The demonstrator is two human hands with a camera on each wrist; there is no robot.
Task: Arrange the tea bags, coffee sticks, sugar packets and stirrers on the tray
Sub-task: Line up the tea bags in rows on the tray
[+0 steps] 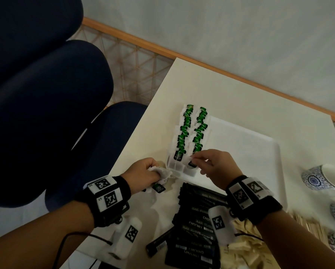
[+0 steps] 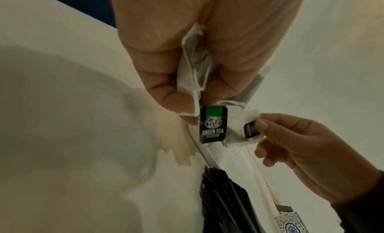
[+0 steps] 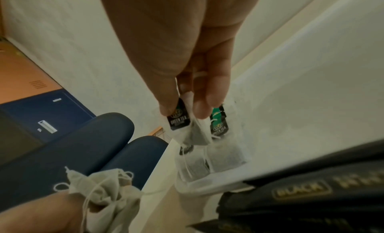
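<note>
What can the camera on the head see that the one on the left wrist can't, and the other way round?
Only the head view shows the two rows of tea bags on the white tray and the wooden stirrers. Only the left wrist view shows the "GREEN TEA" print on the tag hanging from the left hand's bunch. Both show the right hand pinching one tea bag, and the black coffee sticks.

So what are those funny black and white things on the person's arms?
Each bare arm wears a thick black wristband with white tags printed with blocky black square codes. A small white block with another code hangs under each wrist, and a thin black cable trails from the left one.
</note>
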